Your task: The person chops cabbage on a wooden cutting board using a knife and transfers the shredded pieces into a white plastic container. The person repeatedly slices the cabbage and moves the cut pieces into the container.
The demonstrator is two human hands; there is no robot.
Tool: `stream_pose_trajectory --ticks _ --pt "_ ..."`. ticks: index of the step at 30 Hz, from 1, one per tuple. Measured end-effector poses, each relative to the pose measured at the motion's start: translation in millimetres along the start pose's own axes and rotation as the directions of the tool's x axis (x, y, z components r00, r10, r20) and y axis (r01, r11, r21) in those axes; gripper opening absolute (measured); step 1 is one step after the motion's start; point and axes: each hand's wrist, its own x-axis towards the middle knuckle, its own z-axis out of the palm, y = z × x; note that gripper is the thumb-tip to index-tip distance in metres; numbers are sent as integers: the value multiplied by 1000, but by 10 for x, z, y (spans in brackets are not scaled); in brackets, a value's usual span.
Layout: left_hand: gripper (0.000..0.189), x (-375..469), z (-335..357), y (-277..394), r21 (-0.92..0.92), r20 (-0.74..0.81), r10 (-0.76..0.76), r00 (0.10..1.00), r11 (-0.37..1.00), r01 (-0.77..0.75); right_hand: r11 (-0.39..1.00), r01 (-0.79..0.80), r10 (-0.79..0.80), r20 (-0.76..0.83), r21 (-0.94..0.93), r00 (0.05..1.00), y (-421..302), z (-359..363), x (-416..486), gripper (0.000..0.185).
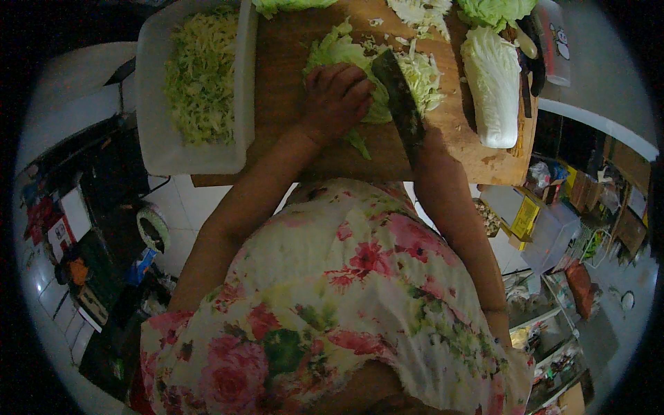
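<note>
My left hand (pixel 340 98) rests with curled fingers on a pile of green cabbage leaves (pixel 332 49), pinning them to a wooden cutting board (pixel 280 67). My right hand (pixel 438 145) grips a kitchen knife (pixel 397 88), whose dark, broad blade stands just right of the leaves. Its handle is hidden in my fist. Beyond the blade lies a heap of shredded cabbage (pixel 423 78). A few loose shreds (pixel 358 145) have fallen nearer to me, below my left hand.
On the left, a white plastic tub (pixel 192 161) holds shredded cabbage (pixel 202 78). A napa cabbage (pixel 493 88) lies at the board's right side, near a leafy green head (pixel 495 13). More leaves (pixel 293 5) sit at the far edge. Boxes (pixel 524 218) stand below on the right.
</note>
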Motion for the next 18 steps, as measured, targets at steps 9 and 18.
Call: stream_pose_trajectory --ticks 9,18 --pt "37 -1 -23 -21 -4 -1 4 1000 1000 -4 990 -15 29 103 -137 994 213 485 523 19" --pt "39 -17 -9 2 -57 -69 -12 998 998 8 990 126 -134 -153 -60 979 87 60 -188 16"
